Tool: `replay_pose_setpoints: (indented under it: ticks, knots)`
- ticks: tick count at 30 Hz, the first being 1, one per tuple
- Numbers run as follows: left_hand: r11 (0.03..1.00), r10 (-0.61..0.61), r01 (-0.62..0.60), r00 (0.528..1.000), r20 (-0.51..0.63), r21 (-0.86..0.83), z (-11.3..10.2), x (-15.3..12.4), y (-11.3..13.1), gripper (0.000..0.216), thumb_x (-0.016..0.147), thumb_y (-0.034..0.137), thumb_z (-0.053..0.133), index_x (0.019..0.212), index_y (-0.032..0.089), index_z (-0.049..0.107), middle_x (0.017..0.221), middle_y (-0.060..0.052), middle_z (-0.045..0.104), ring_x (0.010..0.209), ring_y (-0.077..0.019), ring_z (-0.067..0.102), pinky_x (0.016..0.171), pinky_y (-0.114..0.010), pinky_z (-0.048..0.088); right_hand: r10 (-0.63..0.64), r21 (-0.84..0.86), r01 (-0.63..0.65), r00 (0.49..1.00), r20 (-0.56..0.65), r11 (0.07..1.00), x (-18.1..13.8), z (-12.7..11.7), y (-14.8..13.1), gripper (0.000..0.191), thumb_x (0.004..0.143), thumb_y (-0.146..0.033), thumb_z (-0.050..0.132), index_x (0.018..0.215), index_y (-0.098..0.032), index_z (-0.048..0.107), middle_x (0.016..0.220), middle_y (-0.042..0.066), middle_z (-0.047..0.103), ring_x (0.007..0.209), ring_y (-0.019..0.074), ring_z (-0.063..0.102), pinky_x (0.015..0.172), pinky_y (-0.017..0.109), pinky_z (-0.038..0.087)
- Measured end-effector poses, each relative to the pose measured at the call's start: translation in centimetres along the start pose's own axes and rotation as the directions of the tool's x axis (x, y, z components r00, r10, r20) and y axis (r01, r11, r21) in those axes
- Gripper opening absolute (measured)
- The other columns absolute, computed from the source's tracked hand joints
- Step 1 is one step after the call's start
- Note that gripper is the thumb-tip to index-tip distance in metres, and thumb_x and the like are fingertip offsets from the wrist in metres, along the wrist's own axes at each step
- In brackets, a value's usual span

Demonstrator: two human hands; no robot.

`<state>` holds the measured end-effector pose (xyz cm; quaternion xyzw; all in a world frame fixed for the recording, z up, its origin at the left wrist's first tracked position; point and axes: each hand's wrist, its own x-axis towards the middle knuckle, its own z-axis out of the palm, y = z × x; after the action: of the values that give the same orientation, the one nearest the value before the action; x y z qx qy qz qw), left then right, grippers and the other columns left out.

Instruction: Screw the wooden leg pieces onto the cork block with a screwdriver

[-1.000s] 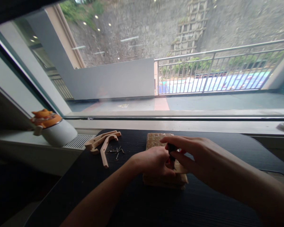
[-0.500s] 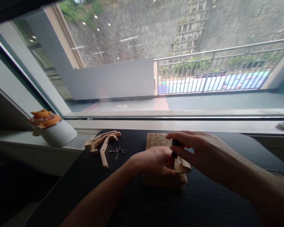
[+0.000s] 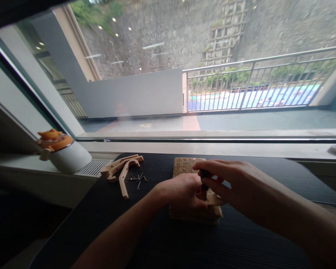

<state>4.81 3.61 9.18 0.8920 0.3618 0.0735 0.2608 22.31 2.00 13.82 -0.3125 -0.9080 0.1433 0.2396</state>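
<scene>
A screwdriver (image 3: 204,174) with a black and red handle stands nearly upright, its tip hidden low between my hands. My right hand (image 3: 226,178) pinches the top of its handle with thumb and fingers. My left hand (image 3: 184,190) is closed on a pale curved wooden piece (image 3: 213,200), close around the screwdriver's lower part. That piece rests on a block wrapped in shiny brown tape (image 3: 188,164), which lies on the black table. My hands cover much of the wooden piece and of the block.
To the left lie more curved wooden pieces (image 3: 124,183) with drilled holes, and several screws (image 3: 139,181) beside them. A white jar with an orange animal-shaped lid (image 3: 70,157) stands on the sill by a vent. A window runs behind the black table (image 3: 106,228).
My right hand has dropped slightly and turned, its fingers shifting round the screwdriver handle. My left hand and the block stay in place.
</scene>
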Motion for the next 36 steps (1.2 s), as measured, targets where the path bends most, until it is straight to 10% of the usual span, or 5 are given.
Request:
replay_pose_setpoints:
  ticks: [17,36]
  knots:
    - [0.999,-0.005,0.004,1.0,-0.011,-0.048,0.27,-0.05,-0.33,0.019,0.075,0.03,0.065,0.085,0.015,0.064,0.081,-0.001,0.064,0.074,-0.0152,0.058,0.063,-0.022,0.042,-0.013,-0.122,0.013,1.0,0.0,0.992,-0.47,0.6,0.57,0.038,0.09,-0.022,0.048,0.128,-0.028,0.052,0.113,0.004,0.068,0.089,0.0191,0.066,0.065,0.025,0.047]
    - [0.998,-0.046,0.047,0.999,0.027,-0.048,-0.09,0.11,0.12,0.016,0.073,0.031,0.063,0.075,0.016,0.058,0.067,0.003,0.054,0.06,-0.0101,0.049,0.052,-0.02,0.035,0.09,-0.232,-0.104,0.993,-0.071,0.967,0.33,0.07,0.53,0.03,0.085,-0.022,0.056,0.114,-0.025,0.063,0.089,0.002,0.073,0.07,0.0182,0.066,0.058,0.026,0.045]
